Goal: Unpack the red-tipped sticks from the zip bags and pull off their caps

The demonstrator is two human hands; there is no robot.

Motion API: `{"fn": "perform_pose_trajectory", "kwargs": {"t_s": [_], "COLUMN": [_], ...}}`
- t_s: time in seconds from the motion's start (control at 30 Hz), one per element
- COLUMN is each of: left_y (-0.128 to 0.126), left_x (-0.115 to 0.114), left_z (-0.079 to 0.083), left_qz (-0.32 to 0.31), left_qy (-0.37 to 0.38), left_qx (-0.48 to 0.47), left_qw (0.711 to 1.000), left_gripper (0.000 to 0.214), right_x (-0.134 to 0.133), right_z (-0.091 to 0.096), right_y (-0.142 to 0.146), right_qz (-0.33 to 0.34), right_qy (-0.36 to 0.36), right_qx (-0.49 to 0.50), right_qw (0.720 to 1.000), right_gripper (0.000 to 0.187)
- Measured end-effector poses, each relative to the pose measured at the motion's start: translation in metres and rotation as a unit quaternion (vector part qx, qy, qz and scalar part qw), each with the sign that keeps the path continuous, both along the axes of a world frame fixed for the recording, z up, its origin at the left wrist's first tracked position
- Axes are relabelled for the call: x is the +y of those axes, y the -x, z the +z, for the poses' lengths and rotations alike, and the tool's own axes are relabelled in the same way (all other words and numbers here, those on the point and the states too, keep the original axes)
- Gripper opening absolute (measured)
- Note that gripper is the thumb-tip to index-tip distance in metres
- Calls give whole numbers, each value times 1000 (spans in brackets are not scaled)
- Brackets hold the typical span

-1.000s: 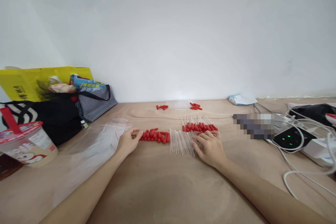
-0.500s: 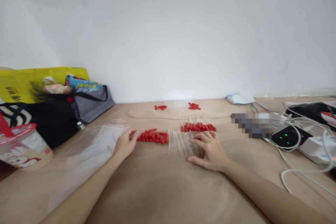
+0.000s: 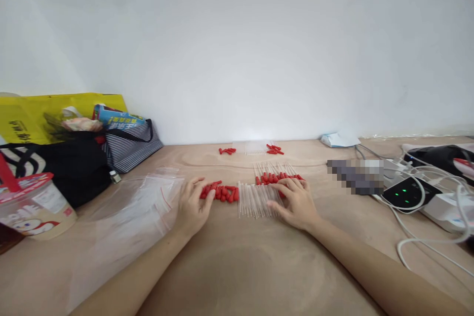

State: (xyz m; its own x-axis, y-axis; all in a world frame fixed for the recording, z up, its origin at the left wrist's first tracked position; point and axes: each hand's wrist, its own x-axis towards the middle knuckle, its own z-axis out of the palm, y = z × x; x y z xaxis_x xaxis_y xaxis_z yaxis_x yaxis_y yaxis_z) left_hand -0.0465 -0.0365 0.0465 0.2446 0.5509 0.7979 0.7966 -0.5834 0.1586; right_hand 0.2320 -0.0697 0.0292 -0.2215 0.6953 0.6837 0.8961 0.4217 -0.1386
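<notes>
Around the left end of a pile of red rubber dropper bulbs curves my left hand, thumb and fingers apart. Its fingertips partly hide the bulbs there. A row of clear glass dropper tubes lies side by side just right of that pile. My right hand rests over the row's right end, thumb apart from the bent fingers, and covers some tubes and red bulbs. Behind it, droppers with red bulbs fitted lie in a row, tubes pointing to the wall.
Clear zip bags spread on the left, near a drink cup and a striped bag. By the wall lie small red bulbs and more thin tubes. Cables and a power bank-like black box occupy the right.
My left hand has moved right onto the pile of bulbs, and its fingers have spread from a pinch. The right hand has shifted slightly, its thumb now nearer the tubes.
</notes>
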Motion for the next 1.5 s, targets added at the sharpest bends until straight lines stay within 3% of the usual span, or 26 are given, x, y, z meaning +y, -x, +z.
{"fn": "perform_pose_trajectory", "kwargs": {"t_s": [0.07, 0.2, 0.43, 0.6, 0.73, 0.93, 1.03, 1.17, 1.5], "left_y": [-8, -13, -11, -11, -13, -30, -37, -44, -46], "left_x": [-5, -9, -8, -6, -6, -21, -30, -35, -38], "left_z": [-1, -2, 0, -1, -2, -3, -3, -6, -5], "left_qz": [-64, -137, -145, -150, -144, -147, -194, -225, -186], "left_qy": [8, 20, 30, 36, 40, 10, -16, -37, -56], "left_qx": [37, 71, 62, 65, 79, 117, 143, 145, 149], "left_qw": [997, 988, 987, 986, 986, 982, 970, 963, 970], "left_gripper": [15, 13, 11, 11, 16, 43, 32, 16, 17], "right_x": [8, 29, 40, 30, 5, -28, -33, -36, -29], "right_z": [2, 4, 2, 4, 2, -1, 0, 1, -4], "right_y": [-4, -8, 0, -2, -10, 1, 11, 20, 31], "right_qz": [-68, -174, -177, -197, -97, 78, 126, 163, 156], "right_qy": [-9, 8, 23, -18, -30, 9, 15, 7, -52], "right_qx": [25, 31, 2, 88, 140, 84, 68, 70, 20], "right_qw": [997, 984, 984, 976, 985, 993, 990, 984, 986], "right_gripper": [30, 32, 34, 35, 26, 17, 15, 16, 12]}}
